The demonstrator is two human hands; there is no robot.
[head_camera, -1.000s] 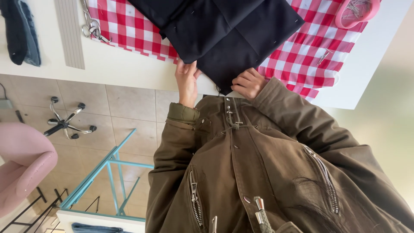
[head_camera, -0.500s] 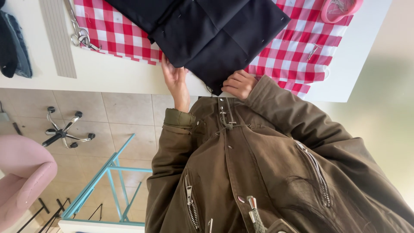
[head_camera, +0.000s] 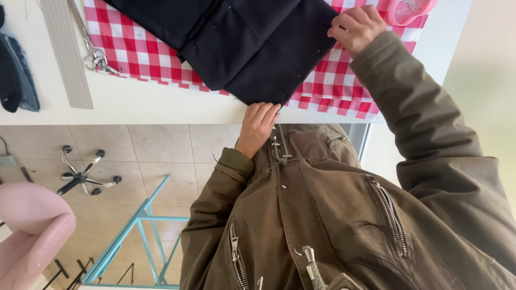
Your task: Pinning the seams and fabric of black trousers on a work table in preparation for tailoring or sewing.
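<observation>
A black fabric, folded and set with pins, lies on a red-and-white checked cloth on a white table. My left hand is at the table's near edge, its fingertips pressed on the black fabric's nearest corner. My right hand pinches the fabric's right edge, close to a pink dish at the far right. Both sleeves are olive-brown, like the jacket filling the lower view.
Scissors and a grey ruler strip lie left of the checked cloth, and a dark cloth sits at the table's left end. Below the table are a tiled floor, a chair base, a pink chair and a teal frame.
My right hand has moved from the fabric's near corner up along its right edge, towards the pink dish. My left hand has stayed at the near corner.
</observation>
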